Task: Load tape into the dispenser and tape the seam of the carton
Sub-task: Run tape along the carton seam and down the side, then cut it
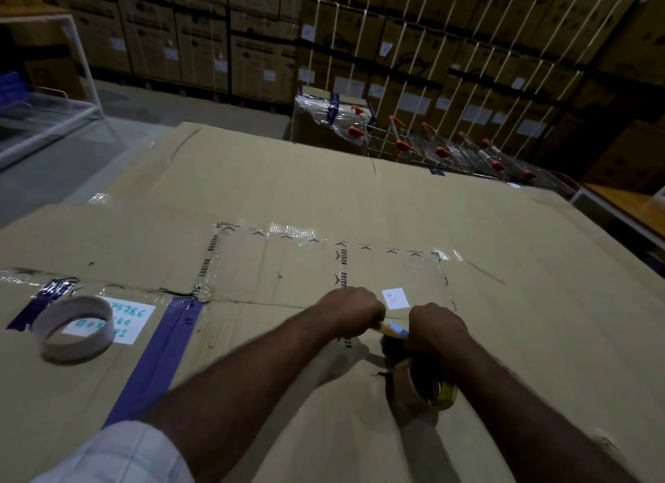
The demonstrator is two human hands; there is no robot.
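Both hands work close together above the carton (324, 202). Left hand (354, 308) is clenched around the near end of a tan strip of tape (390, 328); right hand (437, 326) is closed over the top of the tape dispenser (424, 385), which stands on the carton just nearer the person than that hand. The dispenser carries a brown tape roll (414, 392) (its body is dark and mostly hidden, so how the tape is threaded cannot be told).

Carton: a broad flat cardboard surface filling most of the view, with a seam (259, 300) running across it just beyond the hands. A purple tape band (158, 353) crosses the carton left of the hands. An empty cardboard core (73, 329) lies on the carton farther left, over a white label (126, 320) with handwritten figures. A small white sticker (395, 298) sits on the carton between the two hands.
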